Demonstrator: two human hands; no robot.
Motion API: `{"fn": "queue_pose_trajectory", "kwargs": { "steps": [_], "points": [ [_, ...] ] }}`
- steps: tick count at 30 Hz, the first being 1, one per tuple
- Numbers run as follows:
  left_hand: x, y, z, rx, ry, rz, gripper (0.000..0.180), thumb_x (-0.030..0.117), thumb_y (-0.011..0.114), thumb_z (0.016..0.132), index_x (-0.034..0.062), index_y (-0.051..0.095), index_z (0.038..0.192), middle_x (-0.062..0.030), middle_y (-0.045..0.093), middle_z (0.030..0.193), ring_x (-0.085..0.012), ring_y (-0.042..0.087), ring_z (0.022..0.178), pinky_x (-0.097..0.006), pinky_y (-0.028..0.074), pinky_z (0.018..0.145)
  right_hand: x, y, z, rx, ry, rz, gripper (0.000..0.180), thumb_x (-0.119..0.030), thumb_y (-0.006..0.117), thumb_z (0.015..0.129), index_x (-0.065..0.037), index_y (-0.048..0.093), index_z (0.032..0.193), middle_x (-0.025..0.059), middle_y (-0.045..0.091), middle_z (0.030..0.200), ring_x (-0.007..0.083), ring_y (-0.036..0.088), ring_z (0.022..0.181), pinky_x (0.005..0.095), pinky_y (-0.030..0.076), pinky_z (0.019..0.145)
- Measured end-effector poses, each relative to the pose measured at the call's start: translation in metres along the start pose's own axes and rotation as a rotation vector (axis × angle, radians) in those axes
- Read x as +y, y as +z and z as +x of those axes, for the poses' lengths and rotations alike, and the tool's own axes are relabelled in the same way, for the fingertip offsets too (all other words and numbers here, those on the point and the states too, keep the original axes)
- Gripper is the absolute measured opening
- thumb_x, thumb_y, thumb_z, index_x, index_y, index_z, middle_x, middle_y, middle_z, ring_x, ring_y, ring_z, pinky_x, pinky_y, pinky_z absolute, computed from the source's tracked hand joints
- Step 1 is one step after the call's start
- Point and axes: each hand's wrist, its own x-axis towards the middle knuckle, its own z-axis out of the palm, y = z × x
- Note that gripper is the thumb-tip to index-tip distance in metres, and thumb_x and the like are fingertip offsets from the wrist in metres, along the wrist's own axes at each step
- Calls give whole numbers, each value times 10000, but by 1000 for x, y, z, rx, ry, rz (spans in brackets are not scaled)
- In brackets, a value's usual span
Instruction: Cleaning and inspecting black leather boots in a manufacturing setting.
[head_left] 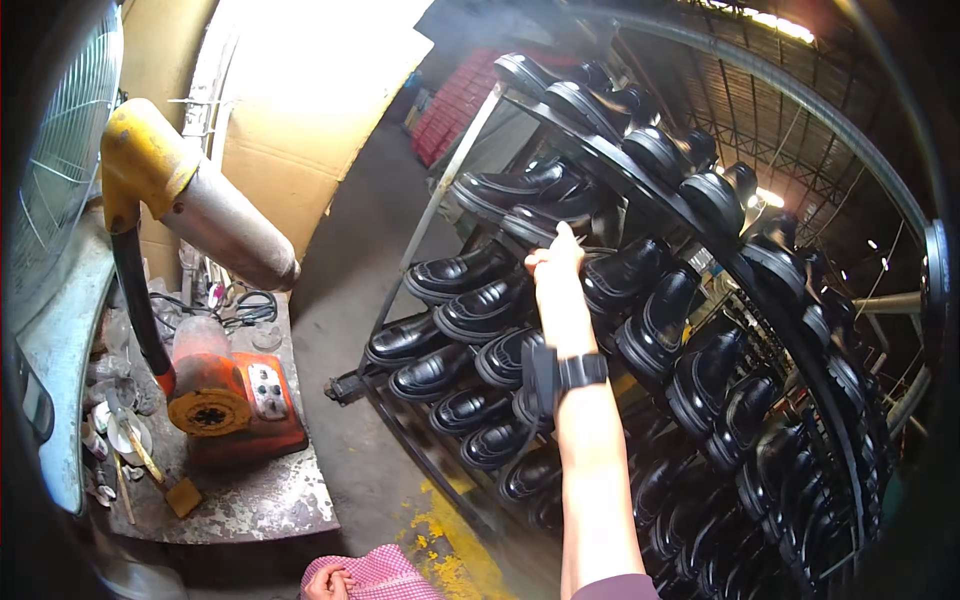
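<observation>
My right hand (556, 255) reaches out to a rack of black shoes. Its fingers close on the edge of a black leather shoe (530, 222) on an upper tier; the hand covers part of that shoe. A black strapped band (582, 371) circles the right wrist. At the lower edge, my left hand (330, 583) is only partly in view, its fingers curled in beside a pink checkered cloth (385, 574). Whatever the left fingers may hold is hidden. Just below the right hand stand more black shoes (485, 308) in slanting rows.
The metal rack (445, 190) carries many shoes on several tiers. To the left, a worn table (275, 500) bears an orange machine base (270, 385) with a yellow-and-grey blower (215, 205). Brushes in a white cup (130, 435), a fan (75, 150) and a cardboard sheet (290, 160) are nearby.
</observation>
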Motion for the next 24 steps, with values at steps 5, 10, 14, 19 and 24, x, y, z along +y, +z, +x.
{"fn": "queue_pose_trajectory", "kwargs": {
  "steps": [5, 10, 14, 19, 24],
  "points": [
    [3, 4, 6, -17, 21, 34, 171, 14, 432, 867, -25, 584, 934, -116, 608, 875, -161, 622, 741, -268, 501, 669, 24, 4, -84, -231, -1128, -646, 255, -109, 485, 857, -61, 580, 1088, 89, 649, 730, 190, 649, 695, 327, 486, 529],
    [6, 9, 8, -41, 58, 46, 176, 8, 435, 852, -19, 593, 925, -124, 608, 887, -188, 622, 750, -279, 499, 685, 18, 30, -37, -345, -1686, -1083, 331, -177, 631, 731, -82, 604, 1046, 139, 594, 1070, 294, 622, 828, 368, 501, 704],
    [49, 3, 8, -48, 75, 79, 177, 7, 442, 830, -19, 594, 916, -138, 602, 915, -221, 608, 811, -303, 492, 718, 19, 56, -12, -273, -1611, -1477, 652, -310, 684, 685, -73, 437, 1241, 212, 456, 1244, 316, 625, 806, 381, 504, 694],
    [44, 6, 9, -2, 43, 112, 169, 13, 453, 811, -14, 605, 879, -140, 605, 896, -239, 598, 833, -309, 483, 744, 33, 75, -7, -172, -1610, -1638, 683, -243, 678, 683, -85, 373, 1275, 255, 446, 1199, 306, 632, 728, 372, 507, 620],
    [40, 6, 11, 46, 83, 121, 163, 8, 459, 807, -15, 608, 867, -134, 611, 873, -240, 605, 822, -313, 489, 732, 30, 76, -2, -10, -1549, -1498, 477, -152, 580, 766, -89, 376, 1193, 191, 440, 1150, 283, 634, 647, 361, 518, 566]
  ]
}}
